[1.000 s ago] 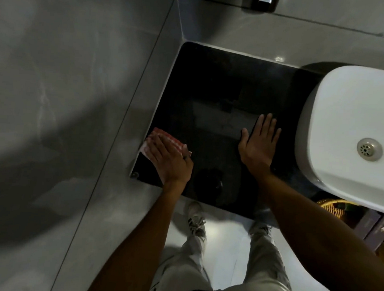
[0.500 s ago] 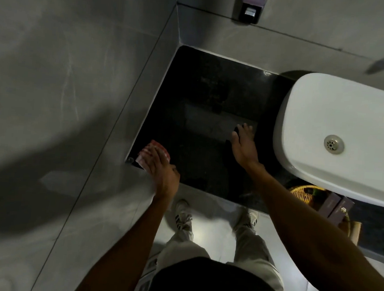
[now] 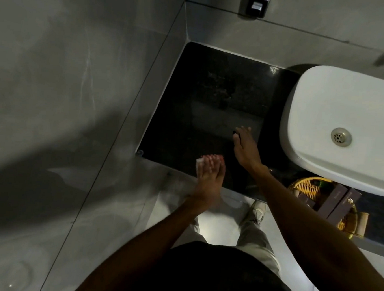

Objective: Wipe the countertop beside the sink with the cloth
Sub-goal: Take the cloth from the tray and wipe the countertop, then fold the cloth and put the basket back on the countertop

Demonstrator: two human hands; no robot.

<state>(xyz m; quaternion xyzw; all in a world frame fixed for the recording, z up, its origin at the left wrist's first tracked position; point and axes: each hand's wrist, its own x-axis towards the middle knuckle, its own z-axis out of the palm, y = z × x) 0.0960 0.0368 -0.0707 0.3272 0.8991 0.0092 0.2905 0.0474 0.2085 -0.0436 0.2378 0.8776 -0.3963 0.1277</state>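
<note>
The black glossy countertop fills the corner between two grey tiled walls, left of the white sink. My left hand presses a red-and-white checked cloth flat at the counter's front edge, a little right of its front left corner; only the cloth's far edge shows past my fingers. My right hand rests flat on the counter, fingers together, near the sink's left rim, holding nothing.
A soap dispenser hangs on the back wall. Under the sink's front sits a yellow wicker basket with dark boxes. My feet and legs stand on the pale floor below the counter edge.
My left hand has slid the cloth along the front edge from the left wall corner toward the right. My right hand's fingers have drawn together; the view has shifted back.
</note>
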